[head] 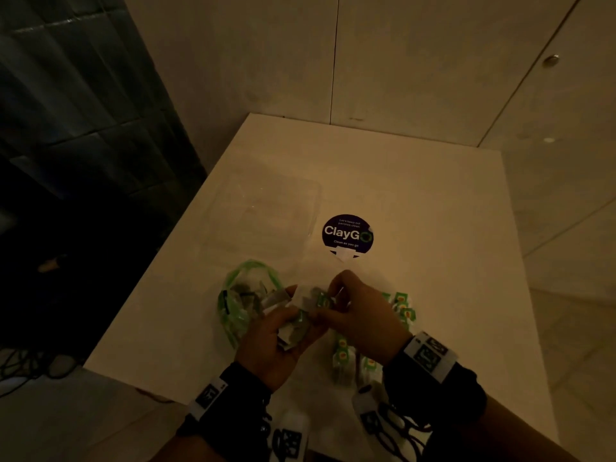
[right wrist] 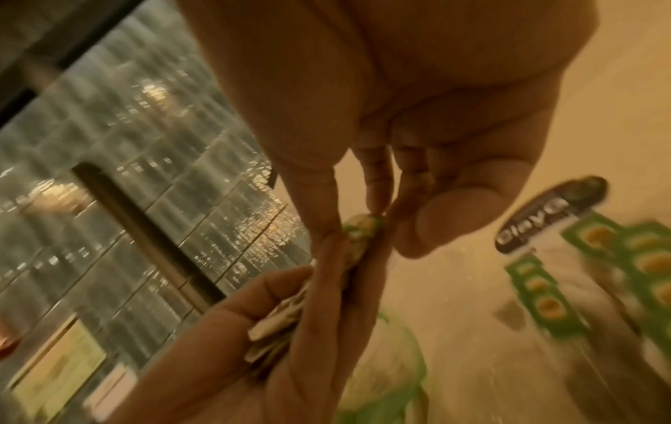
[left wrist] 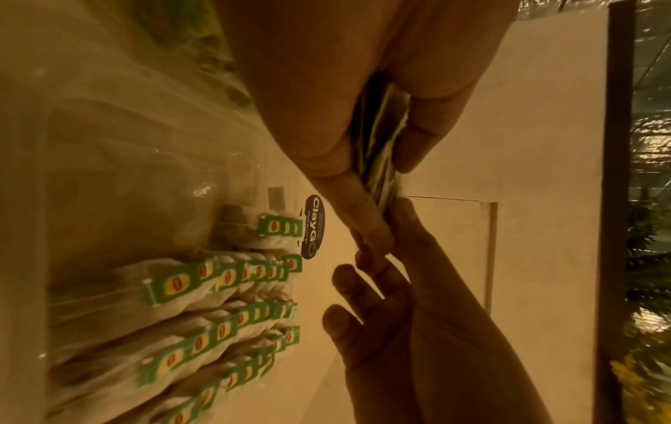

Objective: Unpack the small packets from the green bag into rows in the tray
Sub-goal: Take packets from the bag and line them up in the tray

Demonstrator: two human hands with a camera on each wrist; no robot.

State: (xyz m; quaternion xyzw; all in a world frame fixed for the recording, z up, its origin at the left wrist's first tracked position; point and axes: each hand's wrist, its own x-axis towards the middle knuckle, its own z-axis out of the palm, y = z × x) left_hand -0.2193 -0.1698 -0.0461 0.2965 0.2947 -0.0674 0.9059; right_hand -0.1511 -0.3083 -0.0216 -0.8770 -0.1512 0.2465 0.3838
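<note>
Small packets stacked in left hand's curled grip, right hand pinching one

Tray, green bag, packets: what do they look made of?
Tray: clear glossy plastic, likely; the table shows through and glints mark it.
Green bag: thin translucent plastic film, crumpled.
Packets: whitish soft pouches, paper or mesh, can't tell, with printed green card-like tags.

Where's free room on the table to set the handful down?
Bare table right of and beyond the sticker, out to the far edge. Crowded near: green bag on the left, both hands mid, rows of packets on the right.
</note>
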